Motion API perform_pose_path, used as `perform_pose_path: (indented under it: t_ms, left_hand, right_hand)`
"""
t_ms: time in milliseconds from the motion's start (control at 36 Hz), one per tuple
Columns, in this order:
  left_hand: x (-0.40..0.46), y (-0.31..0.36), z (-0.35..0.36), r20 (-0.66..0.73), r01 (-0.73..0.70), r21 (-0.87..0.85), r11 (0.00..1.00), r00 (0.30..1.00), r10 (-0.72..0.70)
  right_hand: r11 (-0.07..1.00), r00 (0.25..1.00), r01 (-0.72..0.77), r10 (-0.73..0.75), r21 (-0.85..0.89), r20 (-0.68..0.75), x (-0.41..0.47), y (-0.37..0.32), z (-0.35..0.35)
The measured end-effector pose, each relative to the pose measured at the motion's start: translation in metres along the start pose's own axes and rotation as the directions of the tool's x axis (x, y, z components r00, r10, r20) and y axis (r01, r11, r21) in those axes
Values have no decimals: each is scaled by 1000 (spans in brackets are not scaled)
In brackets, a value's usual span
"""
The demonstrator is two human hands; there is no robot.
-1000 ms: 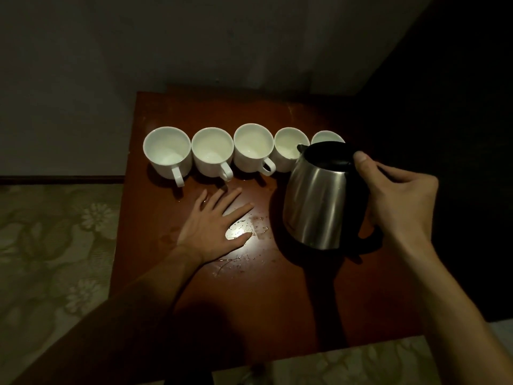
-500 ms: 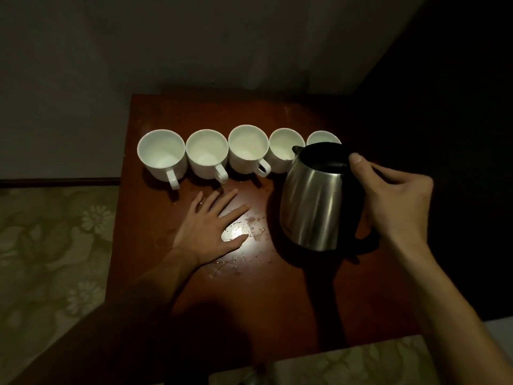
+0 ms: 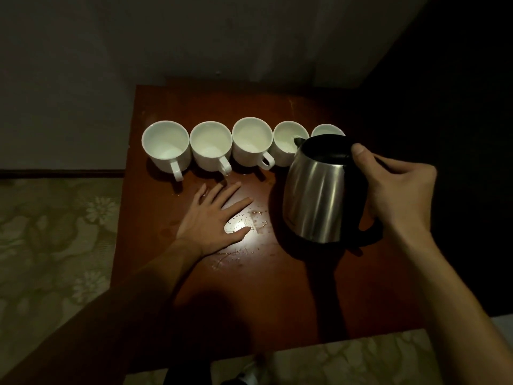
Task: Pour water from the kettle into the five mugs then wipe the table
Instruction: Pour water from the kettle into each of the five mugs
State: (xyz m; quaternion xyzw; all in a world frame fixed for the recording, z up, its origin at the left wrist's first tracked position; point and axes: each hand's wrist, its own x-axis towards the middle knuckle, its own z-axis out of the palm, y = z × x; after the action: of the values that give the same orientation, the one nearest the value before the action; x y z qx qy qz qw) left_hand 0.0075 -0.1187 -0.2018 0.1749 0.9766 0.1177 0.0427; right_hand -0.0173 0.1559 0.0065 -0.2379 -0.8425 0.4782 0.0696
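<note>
Several white mugs stand in a row at the back of the reddish-brown table (image 3: 277,295), from the leftmost mug (image 3: 166,145) to the rightmost mug (image 3: 327,130), which the kettle partly hides. My right hand (image 3: 399,187) grips the black handle of the steel kettle (image 3: 319,195), thumb on its open rim. The kettle is held tilted, its spout over the fourth mug (image 3: 288,145). My left hand (image 3: 213,218) rests flat on the table in front of the mugs, fingers spread. Spilled water drops (image 3: 249,226) glisten beside its thumb.
The table stands against a pale wall (image 3: 138,51). A patterned floor (image 3: 55,232) lies to the left and in front. To the right everything is dark.
The kettle has tipped slightly further toward the fourth mug, its spout now over that mug's rim. My left hand stays flat on the table.
</note>
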Motion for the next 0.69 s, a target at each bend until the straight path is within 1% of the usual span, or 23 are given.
perform_pose_path:
  t_ms: [278,694]
  left_hand:
    - [1,0,1,15,5,22,1000,1000,-5]
    - [1,-2,5,-3,-4,24,1000,1000,4]
  right_hand:
    - [1000,1000,-23,23,0,-4,2,2,0]
    - [999,999,-49,49,-21,-19,2,1,0]
